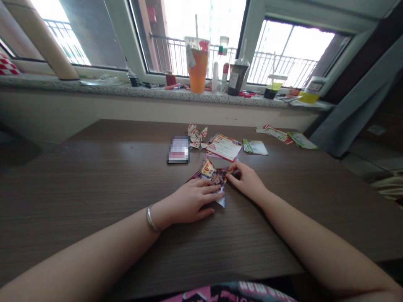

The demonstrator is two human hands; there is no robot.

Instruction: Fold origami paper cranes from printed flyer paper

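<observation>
A colourful printed paper, partly folded (217, 178), lies on the brown table in front of me. My left hand (198, 200) rests flat across its near left part, fingers stretched out and slightly apart. At the paper's right edge, my right hand (247, 180) pinches it between thumb and fingertips. White underside shows at the near corner, beneath the left fingertips. Just beyond sits a stack of printed sheets (225, 147). A folded paper figure (197, 136) in white and red stands left of that stack, beside a phone (179, 150) with a blurred screen.
Small green and white papers (255, 147) lie to the right of the stack, with more printed strips (275, 134) farther right. Along the granite windowsill (157, 92) stand an orange drink cup (198, 67), a dark drink cup (237, 77), bottles and pens. A cardboard tube (47, 46) leans at left.
</observation>
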